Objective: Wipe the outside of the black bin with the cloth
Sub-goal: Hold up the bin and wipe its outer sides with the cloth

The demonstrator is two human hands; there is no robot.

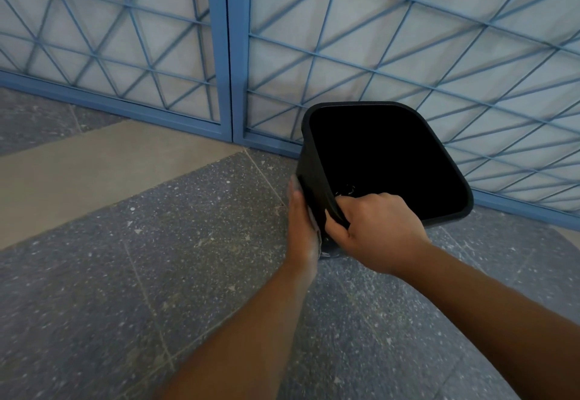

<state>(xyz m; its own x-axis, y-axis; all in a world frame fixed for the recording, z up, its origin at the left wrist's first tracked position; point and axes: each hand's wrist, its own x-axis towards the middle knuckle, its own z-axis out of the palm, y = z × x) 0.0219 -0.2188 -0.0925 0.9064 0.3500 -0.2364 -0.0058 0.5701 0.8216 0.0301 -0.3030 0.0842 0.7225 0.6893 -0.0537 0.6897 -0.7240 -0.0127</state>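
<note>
Here we have the black bin (386, 161) out at about one o'clock from us, standing on the speckled grey floor (157, 258) just in front of the blue lattice gate (226, 54) and tipped so its dark mouth faces up toward us. Our right hand (373, 233) is clenched on the near rim, fingers hooked inside and thumb on the outer lip, which steadies the tilt. Our left hand (301, 227) lies flat against the outer wall at the bin's nine o'clock side, fingers straight and pressing; the cloth (315, 216) shows only as a pale sliver between palm and plastic, so how it is folded we cannot tell. We judge the wipe is under way on this one face. To do it well, we should keep the palm broad and pressure even, run long overlapping strokes from rim to base, and let the right hand resist the push so the bin does not skid toward the gate. Then we would turn the bin with the rim grip to bring each remaining face round to the cloth
</note>
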